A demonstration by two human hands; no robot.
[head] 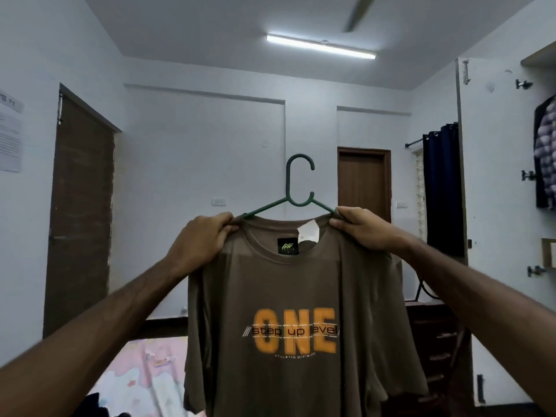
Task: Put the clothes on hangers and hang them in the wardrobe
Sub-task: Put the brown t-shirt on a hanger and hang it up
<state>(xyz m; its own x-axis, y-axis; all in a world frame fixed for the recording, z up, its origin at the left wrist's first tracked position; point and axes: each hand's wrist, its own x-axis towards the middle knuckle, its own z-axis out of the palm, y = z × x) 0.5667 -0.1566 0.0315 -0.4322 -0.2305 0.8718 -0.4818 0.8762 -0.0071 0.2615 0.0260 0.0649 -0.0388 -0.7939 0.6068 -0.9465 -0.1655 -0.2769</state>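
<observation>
1. Head view: the brown T-shirt hung on a green hanger, held up at centre.
2. The left hand pinched the left shoulder seam.
3. The right hand pinched the right shoulder beside the collar.

The brown T-shirt, held up between the left hand and the right hand, carries big orange letters "ONE" on its chest, below both hands; across them runs a thinner line, "step up level", with three white slashes before it; under that sits a row of tiny print (too small to read); the black neck label between the hands shows a green logo; the paper sign far left of the left hand reads "S 11" at its top.
</observation>
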